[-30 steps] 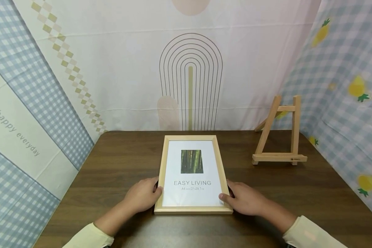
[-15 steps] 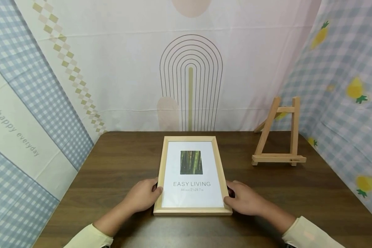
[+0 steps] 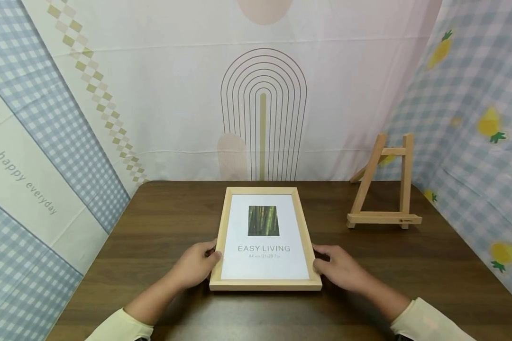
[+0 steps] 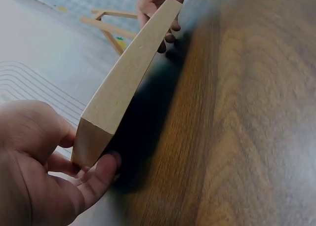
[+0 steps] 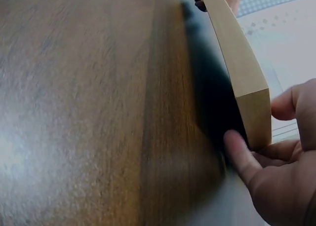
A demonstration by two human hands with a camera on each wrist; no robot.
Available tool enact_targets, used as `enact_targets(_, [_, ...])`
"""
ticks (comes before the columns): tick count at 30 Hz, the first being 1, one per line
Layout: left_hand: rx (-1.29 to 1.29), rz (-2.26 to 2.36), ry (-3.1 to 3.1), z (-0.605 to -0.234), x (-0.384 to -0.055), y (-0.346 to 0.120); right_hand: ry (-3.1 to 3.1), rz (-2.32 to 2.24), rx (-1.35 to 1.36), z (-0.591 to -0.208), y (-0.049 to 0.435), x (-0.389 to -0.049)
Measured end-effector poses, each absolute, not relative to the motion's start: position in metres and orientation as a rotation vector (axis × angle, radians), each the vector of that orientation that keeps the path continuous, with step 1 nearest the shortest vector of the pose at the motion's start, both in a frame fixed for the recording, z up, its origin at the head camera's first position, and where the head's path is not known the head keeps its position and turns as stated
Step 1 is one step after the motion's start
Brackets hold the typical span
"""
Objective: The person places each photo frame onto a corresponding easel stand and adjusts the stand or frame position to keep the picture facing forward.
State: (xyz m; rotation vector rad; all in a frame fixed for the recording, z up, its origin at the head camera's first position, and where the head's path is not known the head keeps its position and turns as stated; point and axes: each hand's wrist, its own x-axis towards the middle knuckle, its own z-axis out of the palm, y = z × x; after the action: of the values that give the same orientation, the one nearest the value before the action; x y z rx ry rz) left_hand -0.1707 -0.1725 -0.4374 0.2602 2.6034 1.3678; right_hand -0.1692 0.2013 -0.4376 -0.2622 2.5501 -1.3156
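Note:
A light wooden picture frame [image 3: 264, 237] with a bamboo picture and the words "EASY LIVING" is held between both hands at the middle of the table. My left hand [image 3: 196, 265] grips its left side, thumb on the front edge. On the opposite side, my right hand [image 3: 340, 267] grips the frame the same way. Both wrist views show fingers curled under the frame's side [image 4: 126, 78], and its near edge is raised off the wood with a dark shadow below. The frame's underside is hidden in the head view.
A small wooden easel [image 3: 384, 189] stands at the back right of the brown table [image 3: 162, 222]. Behind it hangs a pale patterned cloth [image 3: 179, 94]. Checked cloths enclose the left and right sides.
The near edge of the picture frame has risen off the table, with both hands holding its sides. The right thumb has shifted from the frame's face to its outer edge. The easel stays in place.

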Motion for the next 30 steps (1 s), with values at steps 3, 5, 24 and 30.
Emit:
enact_targets(3, [0.171,1.529,2.433,-0.436,-0.169,-0.173,2.405,-1.478,-0.254,-0.437,0.204,-0.170])
enact_targets(5, [0.131,1.622,2.318,-0.435,-0.169,-0.174,2.289,-1.572,-0.251,-0.437,0.205,-0.171])
enact_targets(24, [0.064,1.803,1.842,-0.439,-0.185,-0.193,1.727,-1.751,-0.181,-0.431,0.228,-0.190])
enact_targets(30, [0.063,1.830,1.812,-0.440,-0.185,-0.195,1.724,-1.760,-0.173,-0.433,0.228,-0.191])
